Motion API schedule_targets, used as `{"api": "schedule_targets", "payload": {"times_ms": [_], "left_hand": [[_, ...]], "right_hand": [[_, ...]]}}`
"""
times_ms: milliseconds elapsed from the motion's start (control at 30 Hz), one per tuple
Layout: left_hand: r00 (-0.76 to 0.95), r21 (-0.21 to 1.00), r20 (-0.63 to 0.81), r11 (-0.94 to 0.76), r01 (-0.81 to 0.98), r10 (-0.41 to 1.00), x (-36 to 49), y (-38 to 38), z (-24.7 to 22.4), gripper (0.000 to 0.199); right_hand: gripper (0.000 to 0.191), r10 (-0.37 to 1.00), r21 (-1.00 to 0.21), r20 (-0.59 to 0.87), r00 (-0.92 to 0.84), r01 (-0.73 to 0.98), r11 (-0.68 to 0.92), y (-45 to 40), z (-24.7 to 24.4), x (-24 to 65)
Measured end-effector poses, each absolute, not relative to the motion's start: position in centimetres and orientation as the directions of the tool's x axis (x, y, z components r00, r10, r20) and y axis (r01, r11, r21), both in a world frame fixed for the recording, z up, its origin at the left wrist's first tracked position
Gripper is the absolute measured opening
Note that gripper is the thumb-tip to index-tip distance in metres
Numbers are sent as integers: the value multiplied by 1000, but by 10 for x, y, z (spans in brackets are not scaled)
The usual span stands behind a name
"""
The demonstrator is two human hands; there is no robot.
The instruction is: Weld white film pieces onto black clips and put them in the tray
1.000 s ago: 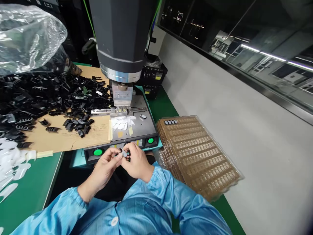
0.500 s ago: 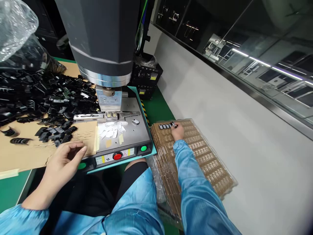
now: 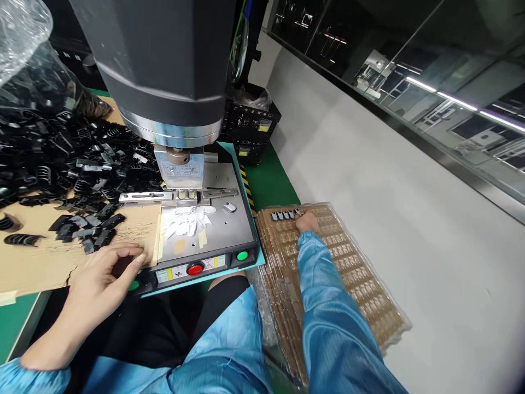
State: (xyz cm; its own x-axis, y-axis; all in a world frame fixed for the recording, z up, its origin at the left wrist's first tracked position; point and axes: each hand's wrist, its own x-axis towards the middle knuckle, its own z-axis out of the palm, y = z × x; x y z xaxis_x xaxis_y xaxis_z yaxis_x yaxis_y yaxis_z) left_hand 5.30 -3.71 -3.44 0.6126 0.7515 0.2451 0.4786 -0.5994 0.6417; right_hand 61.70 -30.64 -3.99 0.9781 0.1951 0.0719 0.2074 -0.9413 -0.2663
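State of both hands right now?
Left hand: loosely open, nothing visible in it, beside the cardboard edge.
Right hand: fingertips at a small part in the tray; pinched or released, cannot tell.

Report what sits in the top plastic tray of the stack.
A short row of small grey parts lies near the far edge of the top plastic tray. The right hand, at the row's right end, covers what lies beneath it; that cannot be seen.

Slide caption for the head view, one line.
Right hand at a row of small grey parts on the tray; left hand by the cardboard near the press.
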Motion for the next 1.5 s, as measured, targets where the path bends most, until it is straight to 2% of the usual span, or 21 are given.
{"api": "schedule_targets", "payload": {"times_ms": [233, 367, 533, 800, 933, 1000, 1067, 1167, 1267, 1367, 1500], "left_hand": [[622, 636, 231, -600, 486, 749, 52, -37, -35, 38], [632, 629, 235, -611, 481, 739, 50, -36, -38, 37], [641, 616, 230, -619, 486, 732, 49, -35, -40, 37], [620, 620, 219, -598, 508, 754, 53, -39, -34, 37], [621, 641, 262, -614, 460, 739, 57, -43, -27, 30], [625, 650, 271, -618, 442, 732, 59, -45, -22, 28], [634, 653, 270, -622, 433, 725, 64, -46, -16, 28], [664, 645, 295, -656, 392, 687, 78, -45, -7, 28], [723, 575, 317, -731, 367, 613, 103, -45, 2, 27], [772, 494, 321, -793, 357, 548, 132, -46, 10, 27], [815, 395, 327, -853, 341, 478, 166, -45, 14, 34]], "right_hand": [[43, 154, -220, 166, 974, 189, -957, -314, -41, 619], [51, 181, -187, 195, 964, 218, -958, -318, -39, 625], [41, 247, -158, 176, 953, 275, -948, -315, -41, 633], [35, 273, -164, 153, 950, 296, -941, -310, -40, 628], [37, 296, -221, 233, 926, 347, -911, -300, -29, 615], [37, 349, -288, 302, 887, 434, -854, -285, -19, 599], [34, 449, -393, 352, 821, 565, -726, -262, -8, 572], [26, 668, -556, 374, 643, 732, -394, -223, 8, 508], [19, 860, -604, 336, 384, 788, -116, -189, 14, 435], [24, 921, -577, 269, 281, 813, -79, -163, 6, 383], [29, 906, -452, 240, 348, 866, -213, -147, -6, 354]]}}
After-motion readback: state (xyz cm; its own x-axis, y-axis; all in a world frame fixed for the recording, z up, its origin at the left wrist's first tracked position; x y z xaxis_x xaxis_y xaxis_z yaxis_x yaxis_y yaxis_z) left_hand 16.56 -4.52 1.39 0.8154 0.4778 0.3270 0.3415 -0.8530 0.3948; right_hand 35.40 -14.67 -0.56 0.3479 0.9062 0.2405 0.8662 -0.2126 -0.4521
